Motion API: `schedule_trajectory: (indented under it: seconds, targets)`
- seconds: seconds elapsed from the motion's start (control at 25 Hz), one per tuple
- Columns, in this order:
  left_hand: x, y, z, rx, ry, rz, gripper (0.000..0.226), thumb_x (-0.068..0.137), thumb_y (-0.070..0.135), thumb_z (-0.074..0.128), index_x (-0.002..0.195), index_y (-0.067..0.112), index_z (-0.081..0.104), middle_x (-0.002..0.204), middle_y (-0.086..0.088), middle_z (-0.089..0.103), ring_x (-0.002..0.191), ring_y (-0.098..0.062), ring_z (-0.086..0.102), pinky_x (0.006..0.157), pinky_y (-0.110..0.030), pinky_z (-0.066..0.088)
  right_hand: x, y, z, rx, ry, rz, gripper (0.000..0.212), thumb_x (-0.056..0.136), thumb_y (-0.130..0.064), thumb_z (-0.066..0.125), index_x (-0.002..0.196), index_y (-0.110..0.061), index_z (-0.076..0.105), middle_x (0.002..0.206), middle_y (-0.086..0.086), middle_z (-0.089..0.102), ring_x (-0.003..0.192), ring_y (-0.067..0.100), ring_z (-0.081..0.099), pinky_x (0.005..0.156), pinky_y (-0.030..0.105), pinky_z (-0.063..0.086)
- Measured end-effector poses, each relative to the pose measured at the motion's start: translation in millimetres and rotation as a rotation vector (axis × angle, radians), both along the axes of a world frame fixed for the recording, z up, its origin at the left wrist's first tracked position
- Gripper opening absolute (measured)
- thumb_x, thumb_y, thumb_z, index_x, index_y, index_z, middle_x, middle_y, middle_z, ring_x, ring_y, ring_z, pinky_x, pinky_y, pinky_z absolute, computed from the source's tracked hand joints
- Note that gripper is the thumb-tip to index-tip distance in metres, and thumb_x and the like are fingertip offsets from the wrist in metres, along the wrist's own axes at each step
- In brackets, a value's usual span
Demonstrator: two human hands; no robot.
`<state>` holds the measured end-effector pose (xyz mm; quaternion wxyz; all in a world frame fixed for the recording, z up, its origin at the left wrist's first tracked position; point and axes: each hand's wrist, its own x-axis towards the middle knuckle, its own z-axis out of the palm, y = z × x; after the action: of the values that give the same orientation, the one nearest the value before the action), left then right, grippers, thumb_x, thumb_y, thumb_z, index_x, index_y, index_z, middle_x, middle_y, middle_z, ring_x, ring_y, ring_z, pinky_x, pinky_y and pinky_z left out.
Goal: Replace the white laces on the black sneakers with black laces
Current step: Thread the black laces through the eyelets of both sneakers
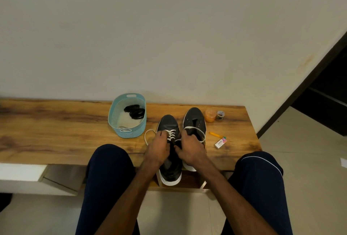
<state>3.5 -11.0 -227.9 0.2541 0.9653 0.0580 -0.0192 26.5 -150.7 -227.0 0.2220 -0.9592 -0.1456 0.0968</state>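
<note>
Mid-unlacing, lower centre: pinching white lace [171, 134] with left hand [158, 147], gripping sneaker [168, 122] with right hand [190, 150]. Next, likely: drawing lace free, then fetching black laces [134, 111] from basket [112, 116].

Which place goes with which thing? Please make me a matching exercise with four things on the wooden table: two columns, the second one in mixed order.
Things
1. coiled black laces
2. round orange plastic container
3. small white cardboard box
4. white lace

Places
A. threaded in the left black sneaker
B. beside the yellow pen
C. inside the light blue plastic basket
D. by the far end of the right black sneaker

Pairs: 1-C, 2-D, 3-B, 4-A
</note>
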Motion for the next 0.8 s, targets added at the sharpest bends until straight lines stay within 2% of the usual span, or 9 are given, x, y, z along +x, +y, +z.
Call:
schedule_trajectory:
  seconds: [0.12, 0.2, 0.32, 0.4, 0.52, 0.6, 0.68, 0.8]
  targets:
    - [1.3, 4.4, 0.7, -0.060, -0.070, 0.124, 0.027, 0.095, 0.009, 0.053, 0.121, 0.016, 0.051, 0.119, -0.006, 0.059, 0.101, -0.019, 0.058, 0.077, -0.029, 0.049, 3.2, -3.0, 0.6, 0.085, 0.001, -0.037, 0.033, 0.092, -0.022, 0.061, 0.119, -0.017, 0.041, 0.097, 0.006, 0.067, 0.081, 0.018, 0.062, 0.068, 0.032, 0.052]
    - [1.3, 2.3, -1.1, -0.013, -0.084, 0.098, 0.030, 0.095, 0.008, 0.052, 0.124, 0.017, 0.052, 0.121, -0.006, 0.058, 0.101, -0.019, 0.058, 0.077, -0.029, 0.050, 5.5, -5.8, 1.5, 0.114, 0.015, -0.059, 0.031, 0.092, -0.020, 0.062, 0.112, -0.020, 0.039, 0.088, 0.000, 0.064, 0.076, 0.017, 0.063, 0.069, 0.035, 0.055]
    - [2.9, -1.6, -6.0, 0.141, -0.040, -0.038, 0.036, 0.097, 0.013, 0.052, 0.132, 0.019, 0.048, 0.131, -0.006, 0.051, 0.104, -0.022, 0.060, 0.081, -0.034, 0.055, 5.1, -6.7, 1.0, 0.104, -0.004, -0.058, 0.033, 0.092, -0.022, 0.063, 0.112, -0.023, 0.038, 0.084, -0.005, 0.060, 0.073, 0.014, 0.062, 0.064, 0.032, 0.053]
    - [6.8, -2.2, -7.8, 0.173, -0.029, -0.034, 0.034, 0.097, 0.017, 0.054, 0.130, 0.019, 0.047, 0.132, -0.007, 0.048, 0.102, -0.023, 0.061, 0.080, -0.035, 0.055, 3.1, -6.5, -0.2, 0.097, -0.015, -0.052, 0.033, 0.092, -0.026, 0.064, 0.111, -0.024, 0.038, 0.086, -0.006, 0.058, 0.074, 0.013, 0.060, 0.062, 0.028, 0.048]
    - [11.1, 0.3, -9.8, 0.057, -0.054, 0.058, 0.023, 0.095, 0.020, 0.059, 0.116, 0.017, 0.053, 0.121, -0.006, 0.052, 0.096, -0.021, 0.060, 0.076, -0.031, 0.052, 2.2, -6.3, -2.7, 0.103, -0.013, -0.064, 0.035, 0.090, -0.030, 0.067, 0.110, -0.025, 0.039, 0.091, -0.004, 0.061, 0.076, 0.014, 0.060, 0.063, 0.029, 0.047]
    - [14.2, 5.1, -9.2, -0.073, -0.053, 0.114, 0.013, 0.090, 0.021, 0.065, 0.100, 0.020, 0.057, 0.110, -0.003, 0.057, 0.090, -0.016, 0.056, 0.069, -0.022, 0.044, 2.5, -5.9, -3.5, 0.100, -0.016, -0.078, 0.036, 0.089, -0.031, 0.068, 0.111, -0.026, 0.040, 0.091, -0.005, 0.060, 0.075, 0.012, 0.058, 0.062, 0.028, 0.046]
    - [16.6, 10.7, -6.9, -0.147, -0.032, 0.135, 0.015, 0.085, 0.023, 0.069, 0.089, 0.025, 0.056, 0.103, 0.000, 0.060, 0.084, -0.010, 0.053, 0.059, -0.015, 0.033, 3.4, -5.0, -3.5, 0.101, -0.015, -0.092, 0.037, 0.088, -0.032, 0.069, 0.111, -0.026, 0.040, 0.091, -0.005, 0.061, 0.077, 0.013, 0.060, 0.064, 0.031, 0.050]
    - [17.1, 12.5, -10.8, -0.075, -0.020, 0.082, 0.013, 0.084, 0.026, 0.068, 0.089, 0.024, 0.055, 0.099, 0.002, 0.055, 0.083, -0.012, 0.051, 0.063, -0.021, 0.035, 3.1, -3.4, -3.1, 0.084, -0.012, -0.097, 0.038, 0.087, -0.034, 0.069, 0.109, -0.027, 0.039, 0.091, -0.004, 0.061, 0.079, 0.016, 0.062, 0.069, 0.037, 0.055]
